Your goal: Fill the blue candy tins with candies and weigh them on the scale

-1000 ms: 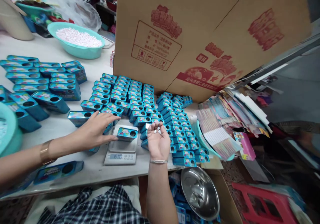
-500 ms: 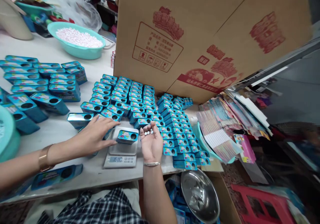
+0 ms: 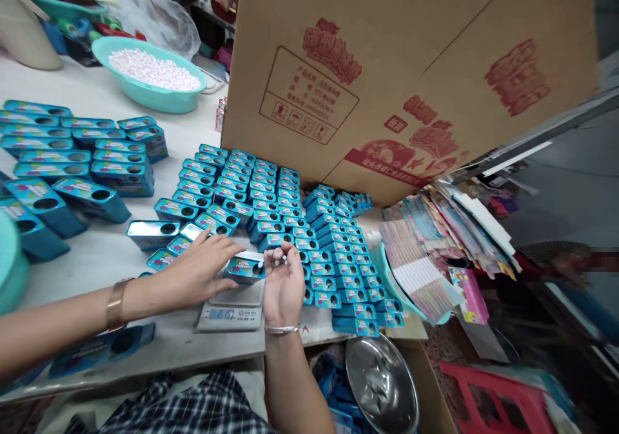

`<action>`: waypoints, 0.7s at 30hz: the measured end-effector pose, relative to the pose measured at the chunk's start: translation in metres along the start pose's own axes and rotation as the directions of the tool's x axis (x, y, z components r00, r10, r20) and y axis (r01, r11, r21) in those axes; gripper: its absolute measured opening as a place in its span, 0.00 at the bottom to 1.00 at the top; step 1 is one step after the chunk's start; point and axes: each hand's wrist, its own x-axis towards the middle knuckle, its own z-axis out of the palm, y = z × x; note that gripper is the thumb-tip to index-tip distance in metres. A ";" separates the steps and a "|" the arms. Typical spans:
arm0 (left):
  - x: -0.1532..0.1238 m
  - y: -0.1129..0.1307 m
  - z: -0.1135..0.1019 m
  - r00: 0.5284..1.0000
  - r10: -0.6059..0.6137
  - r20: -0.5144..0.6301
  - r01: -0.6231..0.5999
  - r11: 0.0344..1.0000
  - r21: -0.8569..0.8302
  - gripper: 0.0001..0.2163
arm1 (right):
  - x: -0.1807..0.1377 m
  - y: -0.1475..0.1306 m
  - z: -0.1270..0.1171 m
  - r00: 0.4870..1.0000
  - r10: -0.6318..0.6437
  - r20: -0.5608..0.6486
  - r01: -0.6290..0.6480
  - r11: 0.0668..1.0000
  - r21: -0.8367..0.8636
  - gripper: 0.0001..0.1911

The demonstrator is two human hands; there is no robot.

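White table (image 3: 180,336), scale (image 3: 229,318) near its front edge, left fingers (image 3: 218,251) spread beside tin (image 3: 243,268), right fingers (image 3: 292,257) cupping pellets (image 3: 284,259)

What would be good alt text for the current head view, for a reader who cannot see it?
A person's cupped right hand holds small white pieces beside a blue container on a digital scale, with the left hand at its other side. Rows of similar containers stand behind, before a large cardboard box.
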 end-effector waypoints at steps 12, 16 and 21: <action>0.002 -0.002 0.000 1.000 0.012 -0.003 -0.012 1.000 0.002 0.25 | 0.000 -0.008 0.001 0.979 0.183 -0.085 -0.162 0.964 0.209 0.09; 0.004 -0.009 -0.007 0.999 0.038 -0.023 -0.038 0.999 0.002 0.26 | 0.004 -0.032 -0.006 0.897 0.442 0.015 -0.412 0.822 0.392 0.11; 0.006 -0.022 -0.015 0.999 0.047 -0.002 -0.047 0.998 0.029 0.28 | -0.003 -0.066 -0.018 0.932 0.331 0.146 -0.361 0.835 0.415 0.08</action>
